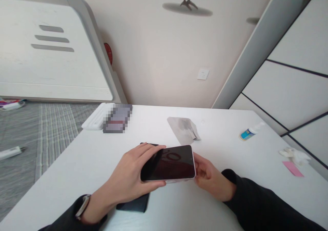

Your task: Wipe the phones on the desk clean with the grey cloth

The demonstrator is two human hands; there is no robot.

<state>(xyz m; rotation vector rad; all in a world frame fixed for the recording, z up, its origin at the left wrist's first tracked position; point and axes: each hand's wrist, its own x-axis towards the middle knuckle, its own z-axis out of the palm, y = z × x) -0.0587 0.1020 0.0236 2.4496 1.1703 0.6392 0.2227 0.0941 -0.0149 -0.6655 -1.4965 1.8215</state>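
Note:
A smartphone point(171, 164) with a dark, reflecting screen and a pale edge is held lengthwise above the table. My left hand point(133, 169) grips its left end, thumb along the near edge and fingers over the far edge. At the phone's right end, my right hand point(208, 176) has its fingers curled and pressed against the short edge; its fingertips are partly hidden. Beneath my left hand lies a flat black object point(135, 203), mostly covered, so its kind cannot be told.
On the white table point(220, 138) lie a crumpled translucent sheet point(183, 128), a small spray bottle point(248, 133), a crumpled white tissue point(294, 155) and a pink slip point(292, 168). A white case point(93, 116) and a blurred dark item point(118, 118) are at the far left corner.

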